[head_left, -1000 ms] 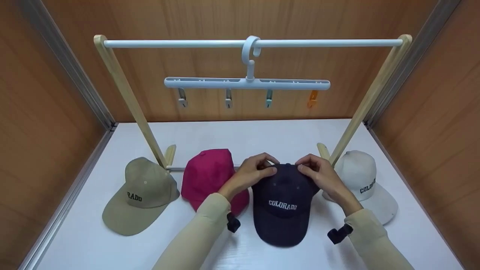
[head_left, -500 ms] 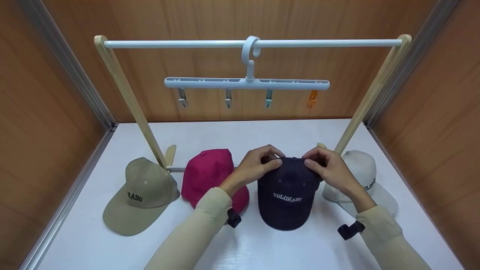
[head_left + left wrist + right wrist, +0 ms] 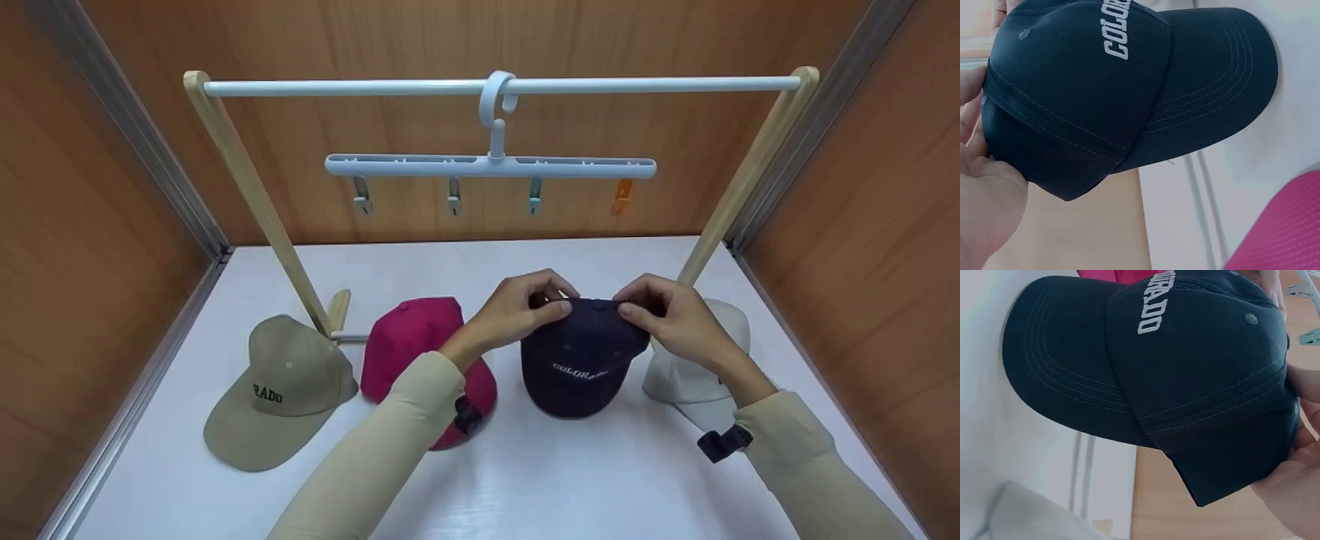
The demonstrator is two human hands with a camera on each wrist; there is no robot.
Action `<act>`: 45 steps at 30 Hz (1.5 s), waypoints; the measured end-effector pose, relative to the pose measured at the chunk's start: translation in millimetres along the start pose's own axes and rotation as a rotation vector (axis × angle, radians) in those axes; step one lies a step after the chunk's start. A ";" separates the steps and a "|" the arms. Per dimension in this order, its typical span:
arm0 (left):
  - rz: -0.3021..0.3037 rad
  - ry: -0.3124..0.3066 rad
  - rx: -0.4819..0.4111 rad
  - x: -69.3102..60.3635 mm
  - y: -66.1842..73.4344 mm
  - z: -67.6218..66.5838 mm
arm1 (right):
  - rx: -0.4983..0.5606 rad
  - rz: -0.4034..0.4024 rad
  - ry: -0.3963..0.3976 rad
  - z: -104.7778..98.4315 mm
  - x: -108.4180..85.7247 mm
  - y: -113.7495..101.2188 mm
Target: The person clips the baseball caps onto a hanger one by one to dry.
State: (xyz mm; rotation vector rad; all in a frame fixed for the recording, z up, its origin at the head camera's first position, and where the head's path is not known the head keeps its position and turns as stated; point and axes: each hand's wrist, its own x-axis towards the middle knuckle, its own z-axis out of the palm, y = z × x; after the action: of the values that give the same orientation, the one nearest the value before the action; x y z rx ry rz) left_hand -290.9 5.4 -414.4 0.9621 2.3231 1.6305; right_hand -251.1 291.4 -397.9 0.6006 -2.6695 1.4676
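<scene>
A dark navy cap (image 3: 581, 360) with white lettering hangs brim down between the two hands. The left hand (image 3: 521, 309) pinches the left side of its crown top between thumb and fingers, and the right hand (image 3: 679, 315) pinches the right side. In the left wrist view the cap (image 3: 1078, 79) spreads from the left hand (image 3: 991, 197), brim pointing right. The right wrist view has the cap's brim (image 3: 1061, 360) at the left and the right hand (image 3: 1294, 478) at the crown. Some fingertips are hidden behind the cap.
A hanger (image 3: 491, 166) with several small clips hangs from the white bar (image 3: 337, 88) of a wooden-legged rack. On the white table (image 3: 525, 480) lie a tan cap (image 3: 296, 375), a magenta cap (image 3: 412, 349) and a white cap (image 3: 675, 375), the last partly behind the right arm.
Both hands have moved the navy cap up, away from the person, and slightly right. Its brim tilts more out of view, and the right arm covers more of the white cap.
</scene>
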 end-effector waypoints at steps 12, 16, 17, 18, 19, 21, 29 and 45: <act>0.012 -0.031 0.023 18.3 24.7 -12.6 | -0.172 -0.051 0.006 -25.5 12.2 -21.3; 0.023 -0.027 0.049 24.9 28.4 -10.9 | -0.200 -0.044 0.019 -30.0 13.1 -21.7; 0.027 -0.023 0.060 26.0 29.3 -10.3 | -0.205 -0.046 0.023 -31.0 13.3 -21.7; 0.032 -0.017 0.073 27.0 30.2 -9.7 | -0.211 -0.050 0.028 -32.0 13.6 -21.5; 0.038 -0.010 0.087 28.0 31.0 -9.0 | -0.216 -0.058 0.033 -33.0 14.1 -21.4; 0.046 0.012 0.115 29.6 33.0 -7.6 | -0.226 -0.077 0.046 -34.9 15.4 -21.2; 0.075 0.120 0.208 37.6 41.4 -1.4 | -0.251 -0.133 0.112 -40.9 20.4 -21.8; 0.108 0.208 0.267 53.4 52.2 6.5 | -0.327 -0.066 0.164 -53.6 27.3 -34.4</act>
State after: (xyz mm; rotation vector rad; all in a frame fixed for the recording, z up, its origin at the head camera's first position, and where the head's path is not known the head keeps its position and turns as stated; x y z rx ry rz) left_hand -308.1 51.9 -358.3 1.0281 2.7275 1.5528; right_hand -272.4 310.2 -334.7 0.5122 -2.6474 0.9845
